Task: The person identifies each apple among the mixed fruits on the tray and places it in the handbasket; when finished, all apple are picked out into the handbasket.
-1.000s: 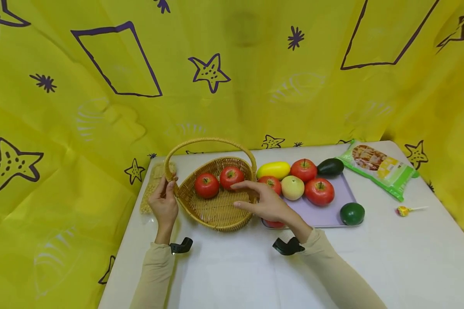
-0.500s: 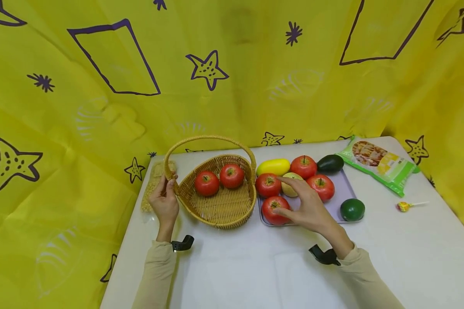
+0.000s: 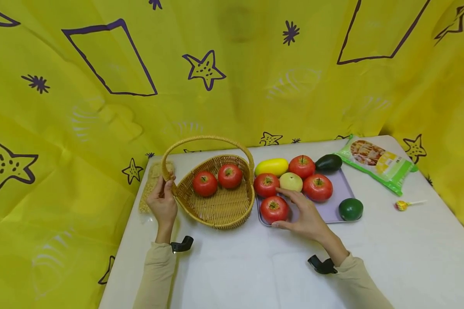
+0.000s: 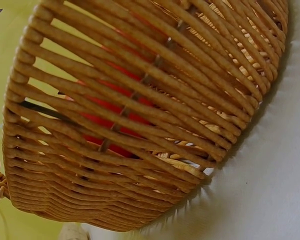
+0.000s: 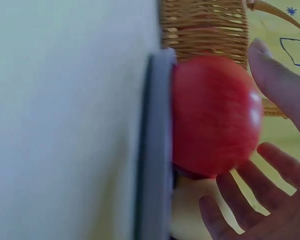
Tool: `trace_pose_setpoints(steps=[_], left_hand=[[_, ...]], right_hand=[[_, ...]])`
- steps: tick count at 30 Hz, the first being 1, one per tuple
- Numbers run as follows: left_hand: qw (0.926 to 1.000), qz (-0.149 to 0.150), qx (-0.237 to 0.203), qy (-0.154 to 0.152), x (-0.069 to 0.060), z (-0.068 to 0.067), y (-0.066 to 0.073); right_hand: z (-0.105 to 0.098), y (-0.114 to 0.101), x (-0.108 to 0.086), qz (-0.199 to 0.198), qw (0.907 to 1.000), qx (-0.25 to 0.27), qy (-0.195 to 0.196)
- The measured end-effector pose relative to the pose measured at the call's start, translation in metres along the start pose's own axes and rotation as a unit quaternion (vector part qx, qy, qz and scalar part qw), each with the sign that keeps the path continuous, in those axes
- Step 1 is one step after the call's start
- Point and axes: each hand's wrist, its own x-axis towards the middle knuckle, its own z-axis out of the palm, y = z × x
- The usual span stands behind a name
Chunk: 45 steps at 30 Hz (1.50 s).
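A yellow curtain [image 3: 232, 107] backs a white table [image 3: 232, 270]. At nine o'clock on the basket [image 3: 220, 210], the left hand [image 3: 164, 210] pinches its handle [image 3: 206, 137]; two apples [image 3: 205, 183] sit inside, toward twelve. The right hand [image 3: 307, 218] is spread beside another apple [image 3: 274, 209], at the tray [image 3: 341, 191]'s eight o'clock.

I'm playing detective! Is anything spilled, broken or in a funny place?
Nothing looks spilled or broken. The lollipop seems slightly out of place: it lies alone on the table, right of the tray, while the apples sit on the tray or in the basket.
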Motion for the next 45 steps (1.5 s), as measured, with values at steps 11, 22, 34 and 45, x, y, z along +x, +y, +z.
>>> trace_pose_setpoints(steps=[11, 22, 34, 45], left_hand=[[0.9999, 0.007, 0.004, 0.007, 0.0, 0.002, -0.003], [0.9999, 0.009, -0.003, -0.013, 0.0, -0.004, -0.005], [0.9999, 0.006, -0.006, -0.014, 0.001, -0.005, -0.003], [0.9999, 0.01, -0.005, -0.013, 0.001, -0.005, -0.004]], right_hand=[[0.011, 0.01, -0.011, 0.016, 0.9999, -0.003, 0.006], [0.007, 0.012, -0.01, 0.05, 0.9965, 0.065, 0.016], [-0.001, 0.012, -0.008, 0.079, 0.9813, 0.176, 0.002], [-0.017, -0.007, 0.006, 0.108, 0.9591, 0.256, -0.051]])
